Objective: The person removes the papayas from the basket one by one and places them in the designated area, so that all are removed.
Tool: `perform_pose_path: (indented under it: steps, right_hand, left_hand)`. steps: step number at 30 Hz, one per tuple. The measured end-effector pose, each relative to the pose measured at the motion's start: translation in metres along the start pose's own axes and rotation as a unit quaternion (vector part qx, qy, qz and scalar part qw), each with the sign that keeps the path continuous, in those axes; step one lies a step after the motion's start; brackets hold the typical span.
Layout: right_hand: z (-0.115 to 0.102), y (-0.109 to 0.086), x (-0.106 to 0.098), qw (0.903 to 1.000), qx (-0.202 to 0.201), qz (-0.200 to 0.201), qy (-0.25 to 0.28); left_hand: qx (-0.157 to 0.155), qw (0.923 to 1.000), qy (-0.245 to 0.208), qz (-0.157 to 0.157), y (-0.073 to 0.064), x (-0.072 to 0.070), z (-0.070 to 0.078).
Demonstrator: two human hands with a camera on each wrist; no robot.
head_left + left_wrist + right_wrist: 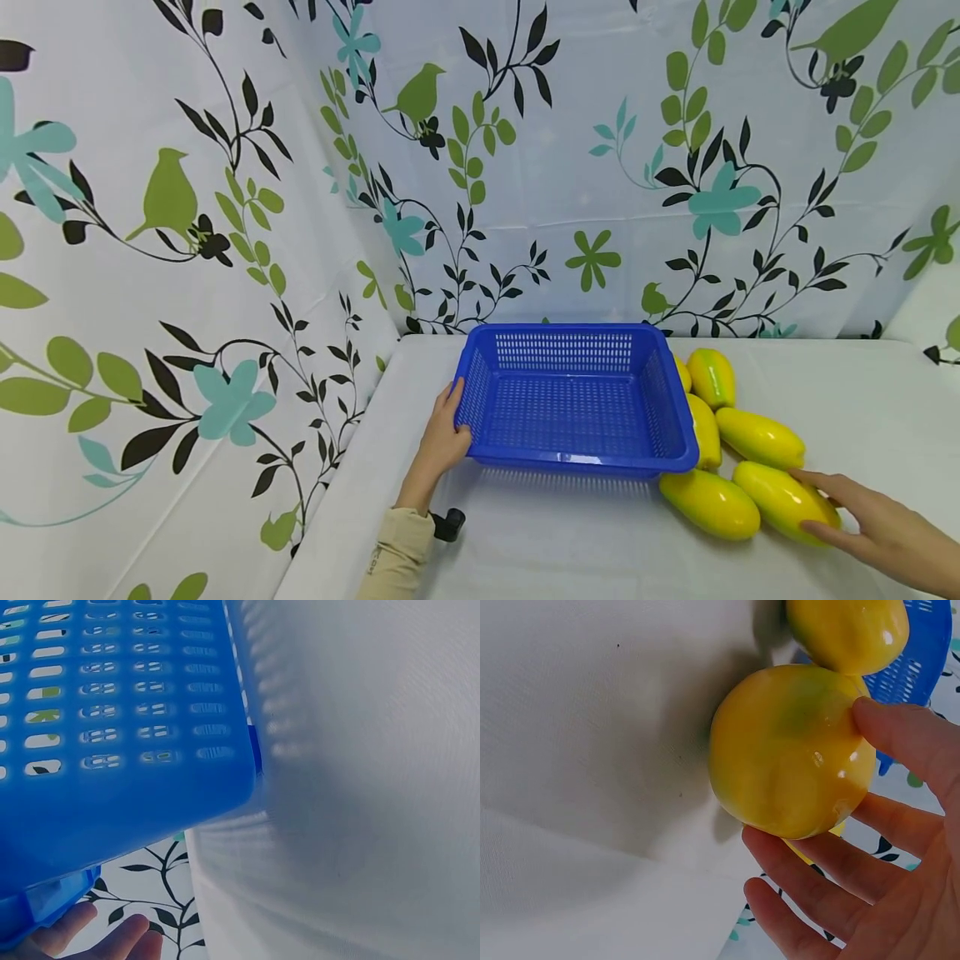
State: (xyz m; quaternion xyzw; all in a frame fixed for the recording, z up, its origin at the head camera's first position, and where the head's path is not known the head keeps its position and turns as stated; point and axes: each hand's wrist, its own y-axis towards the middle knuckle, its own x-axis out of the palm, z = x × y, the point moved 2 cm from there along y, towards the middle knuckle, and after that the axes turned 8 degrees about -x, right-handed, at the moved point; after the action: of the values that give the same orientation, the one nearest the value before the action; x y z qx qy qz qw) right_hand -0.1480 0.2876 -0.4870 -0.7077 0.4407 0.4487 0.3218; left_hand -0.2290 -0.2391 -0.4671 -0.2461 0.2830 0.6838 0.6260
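A blue plastic basket (pixel 585 461) with slotted walls stands on the table, nothing inside it. My left hand (pixel 444 437) grips its left rim; in the left wrist view its fingers (pixel 124 937) show under the rim beside the basket wall (pixel 135 799). To the right, a glossy yellow mango (pixel 782 498) lies between the thumb and fingers of my right hand (pixel 870 521). The right wrist view has the thumb on one side of this mango (pixel 787 754) and fingertips on the other. Another mango (pixel 711 503) lies close to its left.
More yellow mangoes lie along the basket's right side, among them one at the back (pixel 712 377) and one in the middle (pixel 761 437). A white cloth (pixel 555 542) covers the table. Patterned curtains (pixel 585 183) hang behind and to the left.
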Motion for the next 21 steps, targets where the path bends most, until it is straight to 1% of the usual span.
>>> perform_pose_path:
  steps: [2, 7, 11, 16, 19, 21]
  right_hand:
    - [0.001, 0.001, 0.002, 0.9999, 0.001, -0.005, 0.010]
    - [0.001, 0.002, 0.008, 0.9999, 0.006, 0.002, 0.012]
    - [0.001, 0.002, 0.010, 0.9998, 0.010, 0.002, 0.019]
    - [-0.004, 0.005, 0.007, 0.9996, 0.009, 0.001, 0.027]
    - [-0.008, 0.010, 0.003, 0.9997, 0.008, -0.003, 0.022]
    - [-0.012, 0.013, 0.000, 0.9999, 0.004, 0.004, 0.015]
  left_hand:
    - [0.002, 1.0000, 0.006, 0.001, 0.000, -0.001, 0.000]
    - [0.008, 0.9997, 0.025, 0.003, -0.001, -0.004, -0.002]
    - [0.006, 0.9992, 0.040, 0.001, -0.001, -0.006, -0.005]
    - [-0.001, 0.9981, 0.062, -0.002, -0.001, -0.008, -0.010]
    - [-0.006, 0.9970, 0.077, -0.005, 0.000, -0.011, -0.011]
    - [-0.009, 0.9962, 0.086, -0.006, 0.000, -0.014, -0.011]
